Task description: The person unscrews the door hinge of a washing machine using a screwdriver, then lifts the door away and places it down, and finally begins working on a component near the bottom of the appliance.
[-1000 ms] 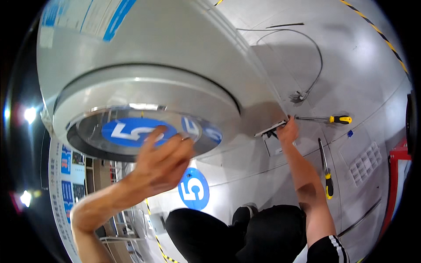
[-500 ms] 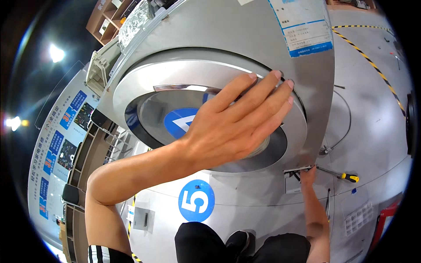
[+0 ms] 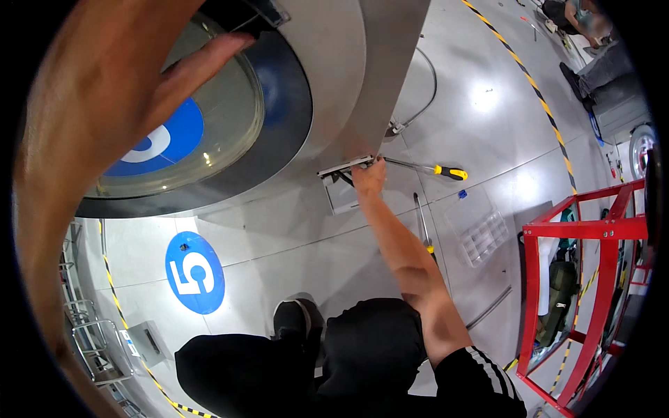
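A silver front-loading washing machine [image 3: 341, 83] with a round glass door [image 3: 237, 150] fills the upper left. Very close to the camera, my left hand [image 3: 132, 90] lies over the door, its thumb stretched out. The other fingers are out of the picture. Lower down, my right hand [image 3: 369, 177] is closed on the end of a small flat grey panel [image 3: 341, 167] at the machine's bottom edge; its fingertips are partly hidden. Just right of that hand lies a screwdriver [image 3: 449, 172] with a yellow and black handle, its shaft pointing toward the panel.
A second screwdriver [image 3: 423, 223] and a clear compartment tray [image 3: 484, 239] lie on the floor, with a small blue piece [image 3: 463, 194] nearby. A red metal frame [image 3: 603, 230] stands at right. A grey hose [image 3: 433, 76] curves beside the machine. Another person [image 3: 592, 21] is at the far right.
The view has swung right and down, so the machine sits farther left. My left hand appears larger and nearer the camera. My right hand stays at the grey panel.
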Tool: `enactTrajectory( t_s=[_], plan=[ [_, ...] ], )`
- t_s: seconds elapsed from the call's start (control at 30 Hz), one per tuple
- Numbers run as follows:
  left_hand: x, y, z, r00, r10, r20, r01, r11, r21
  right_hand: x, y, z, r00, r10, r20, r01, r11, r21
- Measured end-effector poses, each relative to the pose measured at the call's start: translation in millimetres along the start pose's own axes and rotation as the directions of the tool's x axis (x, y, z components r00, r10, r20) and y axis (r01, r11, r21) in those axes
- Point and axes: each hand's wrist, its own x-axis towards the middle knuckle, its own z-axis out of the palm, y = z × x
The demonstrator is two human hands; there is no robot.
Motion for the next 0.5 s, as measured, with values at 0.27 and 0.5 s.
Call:
enactTrajectory(
  t_s=[0.27, 0.5],
  plan=[
    [-7, 1, 18, 0.996, -0.027, -0.087, 0.023, 0.999, -0.049, 12, 7, -21, 0.948, 0.128, 0.292, -0.192, 0.96, 0.202],
    [-11, -2, 26, 0.994, -0.044, -0.097, 0.038, 0.998, -0.058, 3, -12, -44, 0.759, 0.133, 0.638, -0.538, 0.68, 0.498]
  ],
)
